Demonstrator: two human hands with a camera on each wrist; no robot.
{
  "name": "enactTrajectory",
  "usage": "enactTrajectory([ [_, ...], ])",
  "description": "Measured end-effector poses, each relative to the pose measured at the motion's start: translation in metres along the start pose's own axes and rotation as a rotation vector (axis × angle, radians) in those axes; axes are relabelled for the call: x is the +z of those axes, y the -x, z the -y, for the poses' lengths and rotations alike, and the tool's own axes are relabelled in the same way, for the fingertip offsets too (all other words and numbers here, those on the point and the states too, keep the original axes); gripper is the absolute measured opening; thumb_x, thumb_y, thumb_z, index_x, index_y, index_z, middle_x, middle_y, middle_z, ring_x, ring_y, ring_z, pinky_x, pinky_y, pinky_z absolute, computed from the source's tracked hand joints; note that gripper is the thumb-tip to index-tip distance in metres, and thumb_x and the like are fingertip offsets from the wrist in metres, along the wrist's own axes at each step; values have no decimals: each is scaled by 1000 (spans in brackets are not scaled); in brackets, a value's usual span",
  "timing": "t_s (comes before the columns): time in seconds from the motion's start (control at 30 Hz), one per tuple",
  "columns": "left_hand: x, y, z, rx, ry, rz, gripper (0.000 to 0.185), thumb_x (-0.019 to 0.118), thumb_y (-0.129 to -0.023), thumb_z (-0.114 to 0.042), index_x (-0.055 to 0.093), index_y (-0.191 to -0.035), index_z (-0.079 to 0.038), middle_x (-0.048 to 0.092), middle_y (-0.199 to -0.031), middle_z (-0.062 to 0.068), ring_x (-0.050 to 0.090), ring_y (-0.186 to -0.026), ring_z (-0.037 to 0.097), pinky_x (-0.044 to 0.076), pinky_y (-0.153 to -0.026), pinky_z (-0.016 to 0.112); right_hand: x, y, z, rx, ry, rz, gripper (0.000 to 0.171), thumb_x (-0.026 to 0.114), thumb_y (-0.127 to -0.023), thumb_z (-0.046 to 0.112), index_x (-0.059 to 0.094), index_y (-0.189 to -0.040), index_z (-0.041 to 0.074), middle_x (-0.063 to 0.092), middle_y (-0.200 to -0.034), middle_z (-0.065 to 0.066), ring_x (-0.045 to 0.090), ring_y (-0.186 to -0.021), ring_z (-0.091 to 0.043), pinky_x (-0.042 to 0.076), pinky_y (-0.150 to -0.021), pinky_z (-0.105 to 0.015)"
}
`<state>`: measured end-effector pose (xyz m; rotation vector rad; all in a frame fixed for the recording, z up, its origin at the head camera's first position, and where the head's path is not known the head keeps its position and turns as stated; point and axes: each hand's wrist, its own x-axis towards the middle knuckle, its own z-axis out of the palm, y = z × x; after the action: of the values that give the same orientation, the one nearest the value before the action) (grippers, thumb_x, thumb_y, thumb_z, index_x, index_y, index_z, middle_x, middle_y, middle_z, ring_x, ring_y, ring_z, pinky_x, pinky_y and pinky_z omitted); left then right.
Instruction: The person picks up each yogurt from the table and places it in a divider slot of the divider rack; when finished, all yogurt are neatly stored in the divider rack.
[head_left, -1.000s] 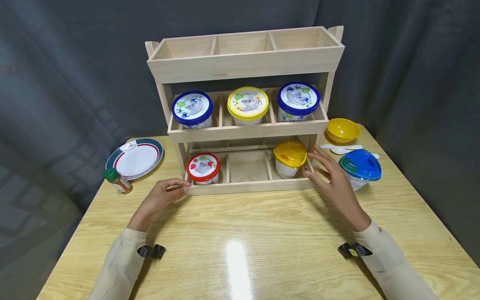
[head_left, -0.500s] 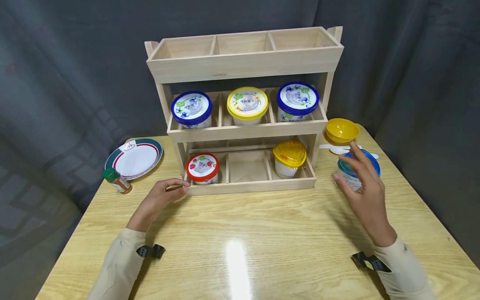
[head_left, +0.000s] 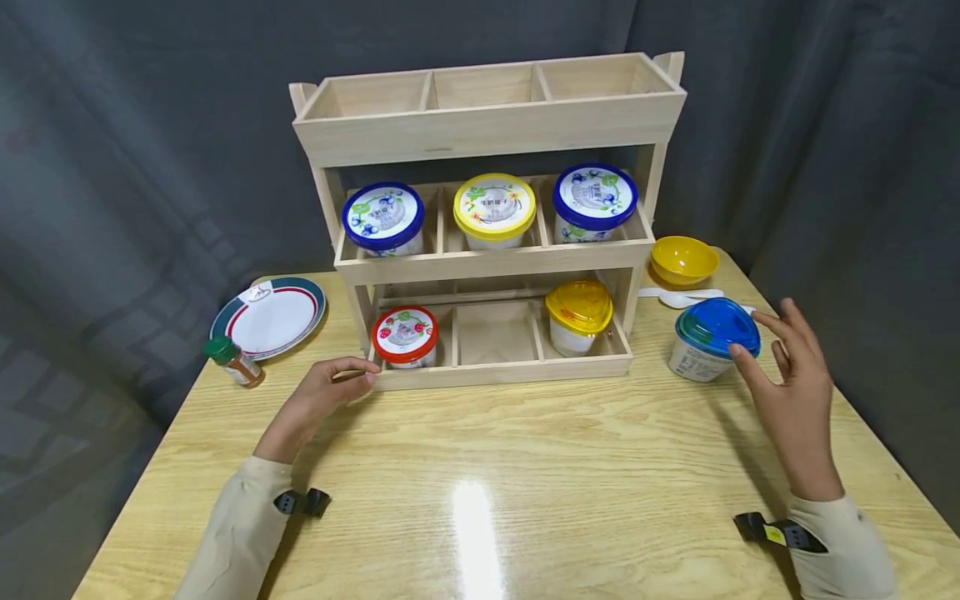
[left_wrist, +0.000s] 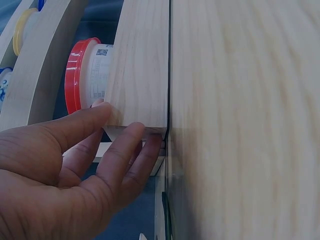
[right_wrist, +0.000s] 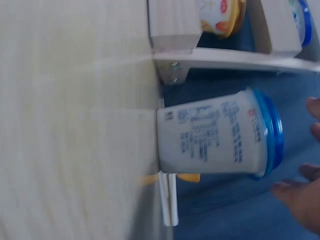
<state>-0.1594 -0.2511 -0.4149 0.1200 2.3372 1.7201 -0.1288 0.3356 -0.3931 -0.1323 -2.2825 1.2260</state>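
My left hand point(head_left: 318, 404) holds the lower left front corner of the wooden rack point(head_left: 480, 265); in the left wrist view its thumb point(left_wrist: 92, 116) and fingers meet at the board's end. Beside it, in the lower left compartment, sits a red-lidded cup point(head_left: 405, 336). At the right, my right hand point(head_left: 798, 392) hovers with fingers spread at the right side of a white printed cup point(head_left: 697, 362) with a shiny blue cover point(head_left: 720, 327). The right wrist view shows the fingers apart from this cover. A cup with a yellow cover point(head_left: 579, 308) stands in the lower right compartment.
Two blue-lidded cups and a yellow-lidded cup point(head_left: 495, 207) fill the middle tier. Behind the blue-covered cup are white spoons point(head_left: 678, 298) and a yellow bowl point(head_left: 684, 260). On the left lie a rimmed plate point(head_left: 273, 317) and a green-capped bottle point(head_left: 236, 362).
My right hand has left the yellow-covered cup at the rack, passing over the blue-covered cup to its right side. The left hand stays at the rack's corner.
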Motion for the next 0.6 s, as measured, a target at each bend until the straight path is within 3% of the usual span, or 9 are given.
enactTrajectory([
  [0.17,0,-1,-1,-12,-18,-4,36,65,-111,-13,64,-137,11,57,-150,25,58,-127,17,50,-100,24,0,-5,-14,104,3,67,57,66,-110,15,48,-165,13,22,-180,-4,34,-159,-36,36,-120,-31],
  [0.3,0,-1,0,-16,-35,-13,35,64,-111,-15,66,-137,10,59,-149,22,55,-128,19,48,-101,29,2,-8,-19,106,-12,139,57,63,-112,18,46,-166,13,18,-180,-11,34,-155,-50,40,-113,-26],
  [0.4,0,-1,0,-15,-27,-28,34,64,-111,-14,67,-135,9,61,-146,20,54,-126,17,48,-101,28,4,-9,-21,104,-10,176,56,61,-113,24,46,-166,11,17,-180,-12,34,-153,-57,40,-114,-26],
  [0.53,1,-1,0,8,-5,-29,33,65,-109,-10,66,-134,13,62,-143,23,57,-122,15,49,-98,23,5,-8,-24,115,7,185,56,60,-114,29,47,-163,7,20,-180,-13,38,-150,-57,41,-118,-31],
  [0.6,2,-1,0,17,-3,-26,33,66,-109,-9,65,-133,14,62,-142,24,58,-120,14,50,-97,22,6,-7,-26,123,12,172,53,61,-113,28,50,-161,7,23,-179,-13,42,-149,-54,42,-115,-27],
])
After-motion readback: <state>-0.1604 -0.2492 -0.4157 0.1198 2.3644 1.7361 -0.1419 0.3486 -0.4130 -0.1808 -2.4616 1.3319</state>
